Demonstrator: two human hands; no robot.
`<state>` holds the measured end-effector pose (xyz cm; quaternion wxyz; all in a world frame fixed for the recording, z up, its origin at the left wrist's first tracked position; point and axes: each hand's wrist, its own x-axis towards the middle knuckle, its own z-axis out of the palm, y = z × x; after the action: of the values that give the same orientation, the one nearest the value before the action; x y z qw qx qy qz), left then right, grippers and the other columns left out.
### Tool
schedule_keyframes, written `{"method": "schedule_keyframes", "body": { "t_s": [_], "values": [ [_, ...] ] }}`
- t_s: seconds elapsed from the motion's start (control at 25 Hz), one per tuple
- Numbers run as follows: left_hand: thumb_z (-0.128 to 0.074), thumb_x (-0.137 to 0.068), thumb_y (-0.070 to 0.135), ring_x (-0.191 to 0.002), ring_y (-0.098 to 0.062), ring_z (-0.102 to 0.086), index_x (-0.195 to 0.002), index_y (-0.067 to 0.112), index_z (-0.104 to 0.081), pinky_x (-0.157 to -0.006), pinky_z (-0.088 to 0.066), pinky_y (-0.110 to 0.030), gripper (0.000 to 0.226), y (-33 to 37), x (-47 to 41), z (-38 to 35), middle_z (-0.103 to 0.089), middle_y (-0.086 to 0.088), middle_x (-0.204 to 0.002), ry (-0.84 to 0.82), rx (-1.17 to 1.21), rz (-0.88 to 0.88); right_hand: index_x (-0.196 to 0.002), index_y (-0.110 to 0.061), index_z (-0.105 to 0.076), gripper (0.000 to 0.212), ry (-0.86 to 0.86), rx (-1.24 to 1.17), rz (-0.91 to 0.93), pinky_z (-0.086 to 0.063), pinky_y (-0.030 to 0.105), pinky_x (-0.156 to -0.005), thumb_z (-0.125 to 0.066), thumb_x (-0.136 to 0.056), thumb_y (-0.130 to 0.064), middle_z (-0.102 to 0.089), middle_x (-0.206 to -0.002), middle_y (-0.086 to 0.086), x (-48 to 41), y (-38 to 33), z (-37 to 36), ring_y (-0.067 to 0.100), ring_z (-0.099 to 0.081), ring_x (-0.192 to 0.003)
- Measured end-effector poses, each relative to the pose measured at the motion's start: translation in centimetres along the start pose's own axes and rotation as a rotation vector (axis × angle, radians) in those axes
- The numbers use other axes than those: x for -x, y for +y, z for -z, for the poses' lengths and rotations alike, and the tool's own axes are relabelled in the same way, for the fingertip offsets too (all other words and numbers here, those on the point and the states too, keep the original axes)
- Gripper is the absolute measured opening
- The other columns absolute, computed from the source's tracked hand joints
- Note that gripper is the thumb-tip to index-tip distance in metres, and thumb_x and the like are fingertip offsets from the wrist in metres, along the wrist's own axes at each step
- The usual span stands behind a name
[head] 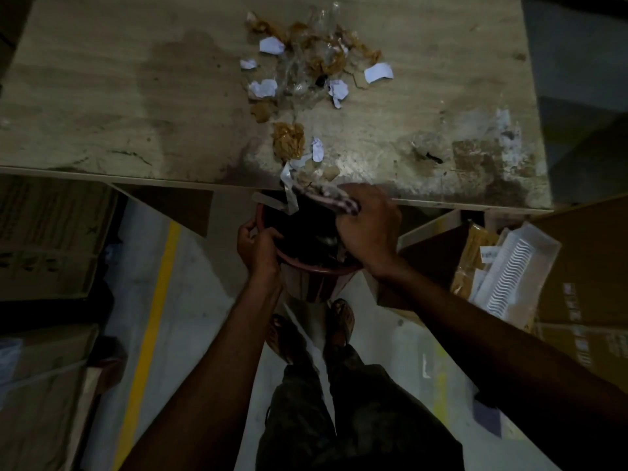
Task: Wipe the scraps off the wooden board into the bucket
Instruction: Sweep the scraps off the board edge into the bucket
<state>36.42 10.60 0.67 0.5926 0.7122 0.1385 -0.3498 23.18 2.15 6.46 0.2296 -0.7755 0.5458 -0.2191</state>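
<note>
The left hand (258, 248) grips the bucket (307, 287) by its rim, so it sits under the wooden board (136, 96) edge to catch. Just above, the right hand (368, 229) clutches a cloth (326, 197) at that edge; most scraps (306, 62) lie well beyond it.

Colours on the wooden board (136, 96) and bucket (316, 271)
The board is showing pale beige grain with dark stains; the scraps (306, 62) are showing white, amber-brown and clear; the bucket is looking reddish-brown; the cloth (334, 198) is showing a dark-and-pale pattern; a yellow stripe (153, 317) is crossing grey floor (204, 300).
</note>
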Motion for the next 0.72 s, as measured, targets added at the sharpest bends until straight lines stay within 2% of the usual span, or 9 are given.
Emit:
{"method": "schedule_keyframes", "body": {
  "t_s": [0.08, 0.16, 0.28, 0.4, 0.48, 0.56, 0.64, 0.72],
  "values": [
    [-0.056, -0.070, -0.014, -0.059, -0.013, -0.053, -0.111, 0.009, -0.062, -0.050, -0.042, -0.023, 0.048, 0.0, -0.1, 0.2, -0.060, 0.003, -0.075, 0.008, 0.007, 0.005, -0.106, -0.019, -0.078, 0.040, 0.181, -0.056, 0.065, -0.047, 0.031, -0.074, -0.061, -0.070, -0.015, -0.076, -0.097, 0.001, -1.9, -1.0, -0.4, 0.026, -0.065, -0.095],
    [-0.055, -0.071, -0.015, -0.059, -0.013, -0.053, -0.115, 0.007, -0.062, -0.051, -0.042, -0.024, 0.050, 0.1, -0.2, 0.5, -0.059, 0.003, -0.073, 0.022, 0.000, -0.001, -0.114, -0.016, -0.076, 0.046, 0.217, -0.102, 0.155, -0.046, 0.033, -0.077, -0.057, -0.072, -0.014, -0.074, -0.105, 0.004, -5.3, -2.0, -1.5, 0.029, -0.063, -0.100],
    [-0.056, -0.070, -0.012, -0.070, -0.022, -0.059, -0.116, 0.010, -0.061, -0.058, -0.044, -0.029, 0.051, 0.3, -0.1, 1.2, -0.063, -0.002, -0.080, -0.010, 0.019, 0.021, -0.134, -0.020, -0.068, 0.060, -0.028, 0.003, 0.285, -0.047, 0.036, -0.087, -0.055, -0.076, -0.022, -0.065, -0.129, 0.008, -11.2, -3.1, -4.0, 0.035, -0.057, -0.118],
    [-0.060, -0.058, 0.000, -0.084, -0.032, -0.065, -0.101, 0.023, -0.062, -0.062, -0.047, -0.034, 0.050, 0.1, -0.2, 1.4, -0.070, -0.014, -0.099, -0.018, 0.038, 0.043, -0.140, -0.032, -0.064, 0.066, -0.360, 0.175, 0.373, -0.052, 0.045, -0.095, -0.060, -0.075, -0.023, -0.057, -0.145, 0.007, -14.0, -2.5, -6.1, 0.038, -0.053, -0.128],
    [-0.059, -0.056, 0.000, -0.083, -0.030, -0.063, -0.103, 0.024, -0.063, -0.061, -0.046, -0.033, 0.053, 0.0, -0.1, 1.5, -0.070, -0.016, -0.103, -0.018, 0.048, 0.052, -0.140, -0.035, -0.063, 0.063, -0.413, 0.133, 0.313, -0.052, 0.047, -0.097, -0.064, -0.079, -0.022, -0.055, -0.148, 0.005, -13.2, -1.9, -6.2, 0.037, -0.052, -0.129],
    [-0.058, -0.063, -0.006, -0.080, -0.028, -0.062, -0.112, 0.018, -0.062, -0.061, -0.046, -0.033, 0.055, -0.1, 0.0, 1.6, -0.069, -0.011, -0.093, -0.015, 0.058, 0.053, -0.140, -0.037, -0.062, 0.057, -0.401, 0.075, 0.263, -0.049, 0.046, -0.102, -0.071, -0.085, -0.024, -0.052, -0.149, 0.000, -10.6, -1.4, -5.8, 0.033, -0.049, -0.130],
    [-0.057, -0.067, -0.010, -0.076, -0.025, -0.060, -0.118, 0.014, -0.060, -0.063, -0.046, -0.033, 0.056, -0.1, 0.1, 1.6, -0.066, -0.005, -0.084, -0.007, 0.062, 0.048, -0.140, -0.037, -0.062, 0.060, -0.381, 0.042, 0.251, -0.047, 0.045, -0.103, -0.063, -0.085, -0.013, -0.051, -0.150, -0.003, -7.2, -0.9, -5.2, 0.032, -0.048, -0.127],
    [-0.055, -0.069, -0.012, -0.072, -0.022, -0.058, -0.120, 0.011, -0.060, -0.062, -0.047, -0.032, 0.057, -0.1, 0.4, 1.4, -0.064, -0.001, -0.080, 0.000, 0.070, 0.035, -0.139, -0.033, -0.064, 0.069, -0.365, -0.006, 0.249, -0.046, 0.041, -0.103, -0.052, -0.076, -0.005, -0.053, -0.149, -0.001, -4.1, -0.2, -4.9, 0.032, -0.050, -0.124]
  ]
}}
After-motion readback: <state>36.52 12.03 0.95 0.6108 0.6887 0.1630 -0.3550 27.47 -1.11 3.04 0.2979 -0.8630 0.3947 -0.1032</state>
